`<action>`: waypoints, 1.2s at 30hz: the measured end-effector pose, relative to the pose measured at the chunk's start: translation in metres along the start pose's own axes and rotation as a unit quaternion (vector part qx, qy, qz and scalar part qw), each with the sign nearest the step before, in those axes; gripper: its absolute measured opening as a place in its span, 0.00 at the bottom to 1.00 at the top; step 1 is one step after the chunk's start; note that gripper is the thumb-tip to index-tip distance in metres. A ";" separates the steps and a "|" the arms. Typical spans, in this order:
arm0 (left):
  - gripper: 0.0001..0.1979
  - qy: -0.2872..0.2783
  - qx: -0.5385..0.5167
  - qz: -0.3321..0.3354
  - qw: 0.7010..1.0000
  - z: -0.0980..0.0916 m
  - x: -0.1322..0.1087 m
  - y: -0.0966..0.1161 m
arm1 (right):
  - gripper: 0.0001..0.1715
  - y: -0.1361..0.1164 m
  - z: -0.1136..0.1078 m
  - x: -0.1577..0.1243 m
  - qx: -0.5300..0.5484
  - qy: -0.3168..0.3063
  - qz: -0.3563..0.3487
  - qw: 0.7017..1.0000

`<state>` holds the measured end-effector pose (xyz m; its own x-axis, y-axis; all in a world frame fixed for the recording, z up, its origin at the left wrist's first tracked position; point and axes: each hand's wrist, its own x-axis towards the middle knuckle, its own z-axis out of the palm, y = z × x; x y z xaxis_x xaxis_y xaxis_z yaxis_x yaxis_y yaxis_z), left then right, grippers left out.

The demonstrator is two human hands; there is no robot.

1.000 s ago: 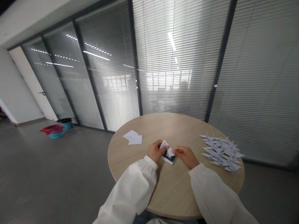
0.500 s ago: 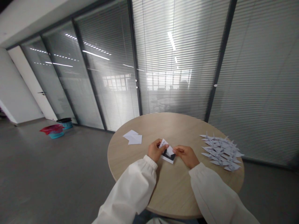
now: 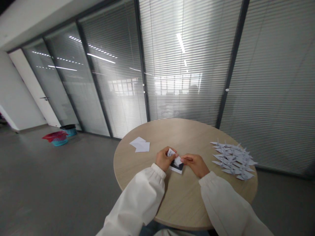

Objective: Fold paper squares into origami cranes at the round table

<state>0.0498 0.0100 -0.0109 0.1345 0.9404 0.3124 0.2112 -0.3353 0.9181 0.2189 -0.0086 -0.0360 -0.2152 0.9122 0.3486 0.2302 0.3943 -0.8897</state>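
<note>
A small sheet of white paper with a dark printed patch is held above the middle of the round wooden table. My left hand grips its left side, thumb on top. At the paper's right edge, my right hand pinches a folded-over white flap between thumb and fingertips. Several white folded-paper cranes stand grouped on the table's right side. White paper pieces lie overlapping at the back left of the table.
Glass partition panels with blinds rise behind the table. On the floor at the left stand a blue bin with a red liner and another blue bin with a black liner. A white door is at the far left.
The flap of the held paper has folded further inward, to the left, and my right fingertips have shifted slightly left with it. My left hand keeps its grip.
</note>
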 end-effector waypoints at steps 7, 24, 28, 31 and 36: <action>0.13 0.015 -0.019 0.014 1.000 0.000 0.003 -0.001 | 0.20 -0.002 0.000 0.000 0.027 0.005 0.013 1.000; 0.19 0.054 0.017 0.028 0.998 -0.002 0.007 -0.008 | 0.20 -0.003 0.001 0.000 0.017 0.008 0.004 1.000; 0.19 0.054 0.019 0.038 0.998 -0.003 0.005 -0.006 | 0.21 -0.003 0.001 0.000 0.023 0.006 0.007 1.000; 0.19 0.050 0.002 0.037 0.998 -0.003 0.005 -0.005 | 0.21 -0.002 0.001 0.000 0.024 0.007 0.003 1.000; 0.19 0.028 -0.045 0.016 0.998 -0.003 0.005 -0.003 | 0.21 0.002 0.000 0.000 0.023 0.000 0.001 1.000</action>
<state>0.0472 0.0162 -0.0108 0.0848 0.9320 0.3525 0.1192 -0.3607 0.9250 0.2191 -0.0075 -0.0375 -0.2158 0.9125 0.3474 0.1861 0.3877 -0.9028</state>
